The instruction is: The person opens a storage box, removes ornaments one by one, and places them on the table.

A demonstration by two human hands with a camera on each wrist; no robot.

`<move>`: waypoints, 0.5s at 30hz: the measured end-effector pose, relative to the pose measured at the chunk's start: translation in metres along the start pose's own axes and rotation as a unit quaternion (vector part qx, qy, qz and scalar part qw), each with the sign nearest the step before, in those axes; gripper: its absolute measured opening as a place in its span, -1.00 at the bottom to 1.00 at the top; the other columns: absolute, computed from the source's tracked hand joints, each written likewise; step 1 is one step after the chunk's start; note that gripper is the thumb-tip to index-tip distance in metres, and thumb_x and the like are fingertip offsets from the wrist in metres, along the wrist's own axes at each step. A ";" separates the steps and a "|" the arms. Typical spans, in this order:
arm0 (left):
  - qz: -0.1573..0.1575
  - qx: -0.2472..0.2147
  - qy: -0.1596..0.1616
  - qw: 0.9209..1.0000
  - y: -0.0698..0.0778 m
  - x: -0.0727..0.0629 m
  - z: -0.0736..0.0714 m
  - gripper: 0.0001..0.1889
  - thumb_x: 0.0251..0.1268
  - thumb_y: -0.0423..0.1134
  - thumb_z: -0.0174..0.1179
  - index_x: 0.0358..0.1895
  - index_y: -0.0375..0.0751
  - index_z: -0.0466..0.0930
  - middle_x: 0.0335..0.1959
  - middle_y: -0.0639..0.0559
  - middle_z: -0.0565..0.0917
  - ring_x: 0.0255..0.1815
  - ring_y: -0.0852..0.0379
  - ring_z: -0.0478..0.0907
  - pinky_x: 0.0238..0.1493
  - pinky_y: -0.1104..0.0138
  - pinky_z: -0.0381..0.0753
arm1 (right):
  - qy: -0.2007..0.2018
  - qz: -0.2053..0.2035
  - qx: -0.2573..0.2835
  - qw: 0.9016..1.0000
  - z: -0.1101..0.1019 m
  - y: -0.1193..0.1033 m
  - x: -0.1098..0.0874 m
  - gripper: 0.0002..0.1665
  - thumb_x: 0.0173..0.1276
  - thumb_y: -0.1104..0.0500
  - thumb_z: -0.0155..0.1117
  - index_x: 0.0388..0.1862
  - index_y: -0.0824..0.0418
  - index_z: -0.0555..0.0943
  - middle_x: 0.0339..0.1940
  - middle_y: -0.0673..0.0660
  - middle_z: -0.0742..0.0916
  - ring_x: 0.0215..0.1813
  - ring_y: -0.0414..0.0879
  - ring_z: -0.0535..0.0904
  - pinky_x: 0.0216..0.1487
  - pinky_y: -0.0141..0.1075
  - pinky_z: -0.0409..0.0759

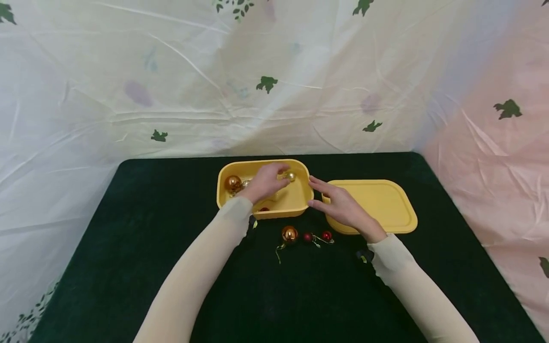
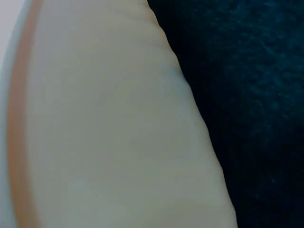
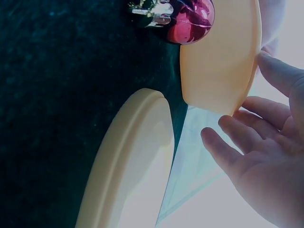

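My left hand (image 1: 267, 182) reaches down into a yellow box (image 1: 289, 213), thumb and forefinger spread apart beside a small gold ball ornament (image 1: 291, 176). Nothing shows in its grasp. A larger orange-gold ball ornament (image 1: 233, 183) lies at the box's left end, with smaller ornaments partly hidden by the left hand and wrist. My right hand (image 1: 341, 204) touches the right end of the box with fingers extended. In the right wrist view, the thumb and fingertips meet the box wall (image 3: 216, 71) at its rim and corner. The left wrist view shows mainly sleeve.
A yellow lid (image 1: 381, 205) lies right of the box, partly under my right hand. In front of the box are an orange-gold ball with a string (image 1: 289, 234) and two small red balls, one at the left (image 1: 308, 237). Dark green cloth (image 1: 150, 228) covers the table.
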State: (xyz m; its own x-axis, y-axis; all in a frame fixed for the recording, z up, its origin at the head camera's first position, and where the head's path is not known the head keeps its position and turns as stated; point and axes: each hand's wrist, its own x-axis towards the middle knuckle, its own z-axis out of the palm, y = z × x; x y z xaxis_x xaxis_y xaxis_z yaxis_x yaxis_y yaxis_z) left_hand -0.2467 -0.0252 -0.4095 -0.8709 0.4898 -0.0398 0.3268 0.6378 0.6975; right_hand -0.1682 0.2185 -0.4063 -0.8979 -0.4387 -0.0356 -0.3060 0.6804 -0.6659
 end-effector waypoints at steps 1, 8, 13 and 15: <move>-0.003 0.003 -0.002 1.000 0.000 0.002 0.001 -0.49 0.53 -0.21 0.23 0.44 -0.28 0.47 0.38 -0.17 0.56 0.38 -0.10 0.48 0.42 0.11 0.45 | 0.001 -0.001 0.000 1.000 0.000 0.000 0.000 -0.21 0.56 -0.08 0.27 0.62 0.22 0.31 0.69 0.05 0.24 0.61 0.13 0.25 0.52 0.16 0.28; -0.003 0.029 -0.026 0.999 0.003 0.015 0.008 -0.49 0.51 -0.26 0.22 0.45 -0.29 0.46 0.37 -0.17 0.57 0.37 -0.06 0.49 0.45 0.13 0.40 | 0.003 -0.003 -0.003 1.000 0.000 0.000 -0.001 -0.22 0.56 -0.06 0.27 0.61 0.23 0.31 0.69 0.07 0.25 0.61 0.13 0.25 0.52 0.16 0.28; 0.010 0.050 -0.036 0.998 0.007 0.021 0.013 -0.54 0.50 -0.31 0.23 0.40 -0.29 0.52 0.29 -0.16 0.62 0.22 -0.04 0.54 0.40 0.14 0.45 | 0.003 -0.003 -0.002 1.000 0.000 0.001 0.000 -0.22 0.56 -0.06 0.28 0.61 0.21 0.31 0.69 0.07 0.26 0.60 0.13 0.27 0.51 0.14 0.30; 0.016 0.061 -0.037 0.997 0.007 0.022 0.015 -0.57 0.50 -0.33 0.22 0.37 -0.30 0.55 0.24 -0.16 0.65 0.16 -0.04 0.55 0.36 0.15 0.48 | 0.005 -0.001 0.001 1.000 0.000 0.001 0.000 -0.22 0.55 -0.06 0.28 0.61 0.20 0.32 0.68 0.05 0.26 0.60 0.11 0.27 0.51 0.14 0.31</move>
State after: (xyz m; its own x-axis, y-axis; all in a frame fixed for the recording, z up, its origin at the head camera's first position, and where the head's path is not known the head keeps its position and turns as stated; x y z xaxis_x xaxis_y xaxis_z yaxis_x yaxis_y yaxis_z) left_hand -0.2586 -0.0010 -0.4160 -0.8309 0.5515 -0.0745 0.4011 0.6864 0.6066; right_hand -0.1689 0.2189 -0.4073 -0.9000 -0.4351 -0.0267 -0.3081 0.6783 -0.6670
